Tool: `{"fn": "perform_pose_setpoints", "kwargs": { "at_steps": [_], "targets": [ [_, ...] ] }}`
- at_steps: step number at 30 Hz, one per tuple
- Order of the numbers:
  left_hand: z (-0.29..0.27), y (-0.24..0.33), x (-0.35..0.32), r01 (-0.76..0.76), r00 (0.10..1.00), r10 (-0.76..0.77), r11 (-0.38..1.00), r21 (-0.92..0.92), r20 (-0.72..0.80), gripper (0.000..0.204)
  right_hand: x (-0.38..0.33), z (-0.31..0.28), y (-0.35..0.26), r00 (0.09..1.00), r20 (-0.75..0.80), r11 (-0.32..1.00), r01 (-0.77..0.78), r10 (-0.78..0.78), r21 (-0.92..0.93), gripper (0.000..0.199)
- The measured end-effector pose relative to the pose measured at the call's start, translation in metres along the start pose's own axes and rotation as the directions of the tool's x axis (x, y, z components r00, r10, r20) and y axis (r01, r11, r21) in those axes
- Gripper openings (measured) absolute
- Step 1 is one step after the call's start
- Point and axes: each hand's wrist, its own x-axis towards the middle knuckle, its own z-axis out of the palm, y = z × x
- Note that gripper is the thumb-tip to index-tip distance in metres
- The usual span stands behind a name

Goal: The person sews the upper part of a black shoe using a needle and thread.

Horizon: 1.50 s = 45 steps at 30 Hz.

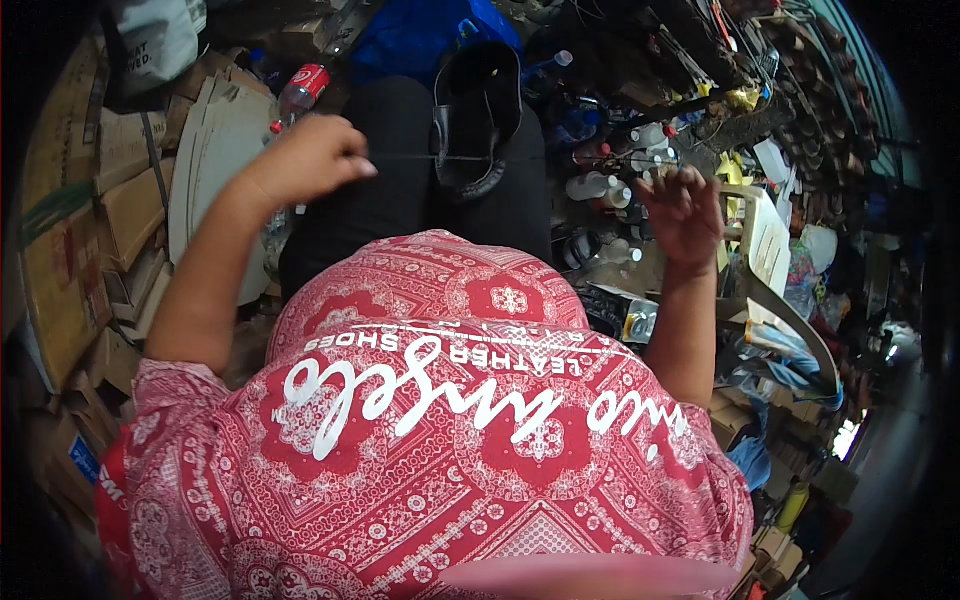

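Lower edge: a blurred pink shape (590, 575) lies close before the lens; I cannot name it.
Shirt: my red patterned shirt (420, 480) fills the near ground and covers my upper lap.
Right hand: my right hand (685, 212) is raised well to the right of the shoe, fingers half curled and partly spread; I cannot tell whether they grip anything.
Left hand: my left hand (318, 158) is closed in a loose fist, thumb and fingertips drawn together, apparently pinching a thread (462, 158).
Shoe: the black shoe (508, 100) rests over my black trousers (395, 110), between the knees, opening up; it lies right of my left fingertips and left of my right.
Governing relation: the shoe's long axis runs away from my body; the thread crosses it sideways. My left hand is nearer.
Hard to make out: the thread fades against dark cloth right of the shoe; its right end, the stitching and the sole cannot be verified.
Beyond: a blue bag (415, 35) sits behind the shoe's far end.
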Motion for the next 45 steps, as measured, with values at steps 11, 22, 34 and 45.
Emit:
{"fn": "perform_pose_setpoints", "kwargs": {
  "at_steps": [11,22,34,45],
  "targets": [
    [0.004,0.039,0.039,-0.304,0.95,-0.169,-0.32,-0.897,-0.262,0.04,-0.012,-0.001,0.069,0.941,-0.336,-0.313,-0.312,0.027,-0.897,0.04],
    [0.026,-0.051,0.049,-0.251,0.654,0.426,-0.657,-0.711,-0.624,0.035,-0.042,-0.012,0.05,0.999,0.003,-0.572,-0.025,-0.049,-0.82,0.029],
    [-0.007,-0.002,0.034,-0.42,0.88,-0.348,-0.254,-0.871,-0.323,0.043,-0.054,-0.025,0.064,0.972,-0.161,-0.722,-0.236,-0.173,-0.65,0.017],
    [-0.011,-0.078,-0.015,-0.143,0.784,-0.177,0.881,-0.45,-0.595,0.021,-0.022,-0.052,0.021,0.841,-0.474,0.533,-0.285,-0.26,-0.797,0.054]
  ]
}}
